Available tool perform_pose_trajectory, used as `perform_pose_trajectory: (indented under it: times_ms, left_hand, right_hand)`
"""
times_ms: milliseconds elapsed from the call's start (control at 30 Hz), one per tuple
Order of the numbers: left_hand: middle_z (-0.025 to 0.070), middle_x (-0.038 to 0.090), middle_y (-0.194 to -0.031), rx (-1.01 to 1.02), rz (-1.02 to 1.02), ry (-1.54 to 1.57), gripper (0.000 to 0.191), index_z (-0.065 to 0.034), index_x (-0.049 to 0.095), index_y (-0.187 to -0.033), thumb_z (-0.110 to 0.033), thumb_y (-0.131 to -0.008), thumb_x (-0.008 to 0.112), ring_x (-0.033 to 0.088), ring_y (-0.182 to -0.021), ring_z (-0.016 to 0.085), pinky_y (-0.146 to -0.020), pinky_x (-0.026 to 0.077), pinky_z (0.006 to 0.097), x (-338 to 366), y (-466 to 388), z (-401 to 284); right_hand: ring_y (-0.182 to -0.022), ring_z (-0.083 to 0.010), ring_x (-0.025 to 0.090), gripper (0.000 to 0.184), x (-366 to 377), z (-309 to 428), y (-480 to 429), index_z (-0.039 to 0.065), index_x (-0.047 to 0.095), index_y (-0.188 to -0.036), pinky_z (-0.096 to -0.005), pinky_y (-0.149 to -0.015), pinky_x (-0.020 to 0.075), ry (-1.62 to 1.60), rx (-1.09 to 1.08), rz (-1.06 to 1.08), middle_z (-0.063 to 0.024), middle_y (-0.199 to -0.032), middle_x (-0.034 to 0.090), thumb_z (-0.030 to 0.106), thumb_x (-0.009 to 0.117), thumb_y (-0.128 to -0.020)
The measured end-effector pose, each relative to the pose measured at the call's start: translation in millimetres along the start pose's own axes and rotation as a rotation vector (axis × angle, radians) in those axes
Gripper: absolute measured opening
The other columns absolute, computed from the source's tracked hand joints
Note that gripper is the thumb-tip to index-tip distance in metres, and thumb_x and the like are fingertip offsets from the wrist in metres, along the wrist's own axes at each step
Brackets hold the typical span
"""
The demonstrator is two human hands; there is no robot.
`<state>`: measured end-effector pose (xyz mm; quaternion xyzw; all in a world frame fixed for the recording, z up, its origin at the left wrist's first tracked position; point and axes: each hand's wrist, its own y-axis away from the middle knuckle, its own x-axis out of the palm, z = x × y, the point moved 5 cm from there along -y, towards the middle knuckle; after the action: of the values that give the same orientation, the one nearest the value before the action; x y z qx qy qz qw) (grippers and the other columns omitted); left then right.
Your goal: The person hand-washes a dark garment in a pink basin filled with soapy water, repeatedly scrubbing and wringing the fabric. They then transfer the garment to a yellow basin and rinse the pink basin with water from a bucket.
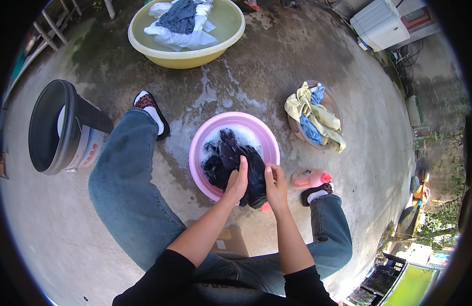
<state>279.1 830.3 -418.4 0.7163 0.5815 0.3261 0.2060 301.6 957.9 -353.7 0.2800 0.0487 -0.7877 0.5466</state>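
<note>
A wet black garment [255, 164] is bunched up over a pink plastic basin [196, 168] that stands on the floor between my feet. My left hand [237, 181] is on the cloth with its thumb raised, its fingers hidden against the fabric. On the other side, my right hand [276, 183] pinches the garment's edge between thumb and fingers. Part of the cloth lies in white suds [241, 134] inside the basin, and the near end hangs over the rim towards me.
Ahead, a large yellow tub [182, 57] holds water with white and grey cloth. A brown basin [331, 99] of yellow and blue clothes sits to the right, near a pink detergent bottle [306, 178]. A black bucket [69, 126] stands left. Suds wet the concrete floor [207, 91].
</note>
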Motion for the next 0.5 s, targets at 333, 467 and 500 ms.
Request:
perform_pose_trajectory:
  times_ms: [333, 467, 500]
  left_hand:
    - [0.0149, 0.065, -0.107, -0.269, -0.391, 0.515, 0.052, 0.011, 0.06, -0.111, -0.033, -0.084, 0.069, 0.064, -0.092, 0.022, -0.078, 0.05, 0.035, -40.5, -14.0, 29.3]
    - [0.0155, 0.063, -0.117, -0.463, -0.151, 0.694, 0.05, 0.0047, 0.057, -0.12, -0.035, -0.089, 0.06, 0.062, -0.105, 0.028, -0.091, 0.049, 0.0387, -48.0, -27.1, 47.6]
    - [0.0149, 0.063, -0.119, -0.507, -0.08, 0.681, 0.051, 0.003, 0.057, -0.122, -0.037, -0.09, 0.059, 0.061, -0.108, 0.028, -0.094, 0.047, 0.0399, -44.6, -26.5, 49.1]
  right_hand:
    - [-0.073, -0.0104, 0.06, 0.032, -22.2, -24.5, -39.0, 0.0, 0.07, -0.098, -0.0261, -0.069, 0.047, 0.06, 0.099, 0.061, -0.0029, -0.083, 0.069, 0.03, 0.06, -0.095]
    - [-0.078, -0.0083, 0.062, 0.029, -28.5, -1.7, -32.9, -0.001, 0.067, -0.099, -0.0227, -0.071, 0.0472, -0.561, 0.197, 0.12, -0.0026, -0.09, 0.069, 0.026, 0.055, -0.098]
    - [-0.08, -0.0085, 0.062, 0.03, -26.8, 13.8, -30.4, -0.002, 0.066, -0.1, -0.0227, -0.072, 0.0477, -0.707, 0.173, 0.179, -0.003, -0.091, 0.069, 0.026, 0.055, -0.098]
